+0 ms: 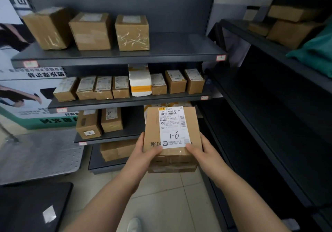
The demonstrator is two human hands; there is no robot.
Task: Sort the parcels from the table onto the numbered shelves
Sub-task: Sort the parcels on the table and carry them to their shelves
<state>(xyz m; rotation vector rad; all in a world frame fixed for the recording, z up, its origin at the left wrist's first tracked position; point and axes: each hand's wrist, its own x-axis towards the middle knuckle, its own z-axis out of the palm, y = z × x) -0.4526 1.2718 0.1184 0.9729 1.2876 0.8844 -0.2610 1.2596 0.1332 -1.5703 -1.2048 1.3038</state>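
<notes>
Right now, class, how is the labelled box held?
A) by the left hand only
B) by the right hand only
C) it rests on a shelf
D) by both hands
D: the left hand and the right hand each grip a near corner of the box.

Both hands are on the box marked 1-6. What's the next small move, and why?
Probably ease the box forward onto the third shelf: the top tag seems to read 1-8, the next tag 1-7, and this shelf's right part lies bare.
</notes>
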